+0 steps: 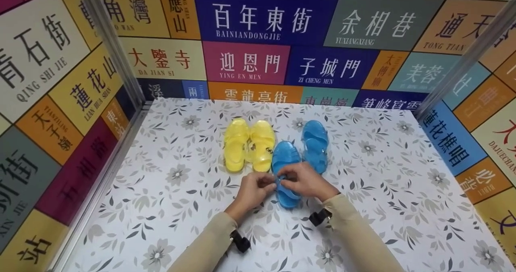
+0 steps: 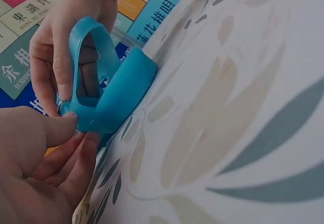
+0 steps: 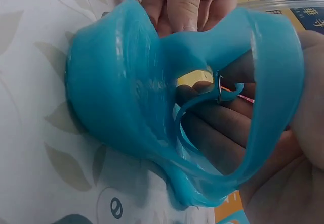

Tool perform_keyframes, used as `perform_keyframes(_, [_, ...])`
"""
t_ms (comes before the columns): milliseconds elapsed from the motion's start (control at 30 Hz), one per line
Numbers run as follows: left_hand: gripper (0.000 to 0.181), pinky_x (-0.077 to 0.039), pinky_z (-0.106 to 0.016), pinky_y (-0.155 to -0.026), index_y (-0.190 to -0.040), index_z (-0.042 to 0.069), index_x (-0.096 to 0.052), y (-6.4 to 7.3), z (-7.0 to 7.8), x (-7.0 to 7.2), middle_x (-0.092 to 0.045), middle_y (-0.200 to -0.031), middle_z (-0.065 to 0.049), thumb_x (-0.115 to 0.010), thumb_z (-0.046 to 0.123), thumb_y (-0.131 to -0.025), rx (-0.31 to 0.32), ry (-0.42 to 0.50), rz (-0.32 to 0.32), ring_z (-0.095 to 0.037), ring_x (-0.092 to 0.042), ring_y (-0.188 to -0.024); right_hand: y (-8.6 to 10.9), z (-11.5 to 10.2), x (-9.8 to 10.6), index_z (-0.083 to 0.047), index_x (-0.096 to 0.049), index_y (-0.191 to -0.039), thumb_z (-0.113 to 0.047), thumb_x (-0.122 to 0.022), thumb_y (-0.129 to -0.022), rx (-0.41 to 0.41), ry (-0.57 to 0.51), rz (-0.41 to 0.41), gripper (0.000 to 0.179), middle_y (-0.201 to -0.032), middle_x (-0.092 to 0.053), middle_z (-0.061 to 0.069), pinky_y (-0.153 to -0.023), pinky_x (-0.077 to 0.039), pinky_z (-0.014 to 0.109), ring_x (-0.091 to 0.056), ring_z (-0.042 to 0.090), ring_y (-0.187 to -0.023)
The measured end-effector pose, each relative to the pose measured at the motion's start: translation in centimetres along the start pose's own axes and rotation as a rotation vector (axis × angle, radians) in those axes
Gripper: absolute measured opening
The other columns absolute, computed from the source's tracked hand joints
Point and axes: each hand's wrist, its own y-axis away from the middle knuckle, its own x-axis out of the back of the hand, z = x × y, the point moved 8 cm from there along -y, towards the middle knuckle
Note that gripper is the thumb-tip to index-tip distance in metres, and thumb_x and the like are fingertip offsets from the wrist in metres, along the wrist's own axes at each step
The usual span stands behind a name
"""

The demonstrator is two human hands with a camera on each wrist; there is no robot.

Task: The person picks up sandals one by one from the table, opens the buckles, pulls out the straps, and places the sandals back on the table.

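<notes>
A translucent blue sandal stands on the patterned tabletop, toe pointing away from me. My left hand pinches its left side by the strap, with thumb and fingers on the plastic. My right hand reaches over the sandal and grips the strap near a small metal buckle. In the right wrist view the strap's end passes by the buckle, and the right fingers lie behind it. The left thumb presses close to the buckle in the left wrist view. Fingers partly hide the fastening.
The matching blue sandal stands just beyond my right hand. A pair of yellow sandals stands side by side to the left. Panels with printed street names wall the back and both sides of the flowered table.
</notes>
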Motion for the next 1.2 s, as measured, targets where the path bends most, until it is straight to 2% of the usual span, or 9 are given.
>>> perform_keyframes(100, [0.013, -0.06, -0.025, -0.083, -0.106, 0.008, -0.079, 0.1, -0.5, -0.1, -0.079, -0.099, -0.003, -0.078, 0.005, -0.094, 0.044, 0.053, -0.006, -0.013, -0.074, -0.092, 0.0, 0.0, -0.2, -0.01, -0.079, -0.112, -0.007, -0.077, -0.093, 0.002, 0.003, 0.003, 0.02, -0.108, -0.078, 0.002, -0.084, -0.061, 0.031, -0.074, 0.015, -0.096])
perform_keyframes(233, [0.014, -0.061, -0.026, -0.084, -0.106, 0.009, -0.08, 0.2, -0.7, 0.1, -0.079, -0.098, -0.001, -0.079, 0.005, -0.093, 0.065, 0.105, 0.023, -0.013, -0.074, -0.092, 0.0, 0.0, -0.3, -0.011, -0.078, -0.113, -0.008, -0.077, -0.093, -0.006, 0.013, 0.012, 0.02, -0.109, -0.078, 0.001, -0.086, -0.061, 0.033, -0.074, 0.015, -0.098])
perform_keyframes(500, [0.014, -0.06, -0.026, -0.084, -0.106, 0.009, -0.083, 0.4, -0.6, 0.3, -0.081, -0.1, 0.0, -0.08, 0.009, -0.093, 0.049, 0.121, 0.046, -0.012, -0.075, -0.093, 0.1, 0.0, -0.3, -0.013, -0.078, -0.112, -0.01, -0.077, -0.094, -0.012, 0.012, 0.009, 0.019, -0.109, -0.078, -0.001, -0.086, -0.06, 0.032, -0.074, 0.014, -0.097])
perform_keyframes(700, [0.014, -0.06, -0.026, -0.082, -0.107, 0.006, -0.083, 0.3, 0.1, 0.1, -0.081, -0.102, -0.006, -0.078, 0.005, -0.094, -0.036, 0.117, 0.037, -0.019, -0.076, -0.094, 0.1, -0.4, -0.2, -0.011, -0.079, -0.11, -0.007, -0.076, -0.094, 0.035, 0.003, 0.011, 0.017, -0.105, -0.078, 0.001, -0.078, -0.059, 0.03, -0.072, 0.013, -0.09])
perform_keyframes(833, [0.014, -0.06, -0.026, -0.082, -0.106, 0.006, -0.083, 0.3, 0.5, 0.0, -0.08, -0.102, -0.007, -0.077, 0.004, -0.094, -0.098, 0.105, 0.035, -0.022, -0.075, -0.095, 0.1, -0.3, -0.2, -0.012, -0.079, -0.11, -0.008, -0.076, -0.094, 0.024, 0.014, 0.007, 0.017, -0.105, -0.078, -0.001, -0.077, -0.059, 0.028, -0.071, 0.011, -0.088])
perform_keyframes(933, [0.014, -0.059, -0.026, -0.082, -0.107, 0.006, -0.083, 0.3, 0.6, -0.2, -0.08, -0.103, -0.006, -0.076, 0.005, -0.095, -0.114, 0.095, 0.033, -0.019, -0.074, -0.095, 0.2, -0.2, -0.1, -0.013, -0.079, -0.111, -0.009, -0.077, -0.094, 0.006, 0.026, 0.007, 0.017, -0.105, -0.078, -0.002, -0.079, -0.059, 0.028, -0.071, 0.011, -0.09])
perform_keyframes(1033, [0.014, -0.059, -0.025, -0.082, -0.108, 0.007, -0.083, 0.3, 0.5, -0.2, -0.081, -0.102, -0.004, -0.076, 0.006, -0.095, -0.103, 0.094, 0.036, -0.016, -0.074, -0.094, 0.2, -0.1, -0.1, -0.014, -0.079, -0.111, -0.01, -0.076, -0.095, 0.002, 0.036, 0.013, 0.017, -0.106, -0.078, -0.002, -0.08, -0.059, 0.029, -0.071, 0.012, -0.091])
perform_keyframes(1200, [0.015, -0.059, -0.024, -0.076, -0.109, 0.008, -0.083, 0.1, -0.1, -0.2, -0.08, -0.096, -0.001, -0.079, 0.009, -0.094, -0.02, 0.128, 0.061, -0.01, -0.072, -0.086, 0.2, 0.1, 0.0, -0.014, -0.079, -0.112, -0.013, -0.077, -0.096, -0.002, 0.025, 0.027, 0.017, -0.108, -0.078, -0.002, -0.081, -0.06, 0.029, -0.072, 0.013, -0.093])
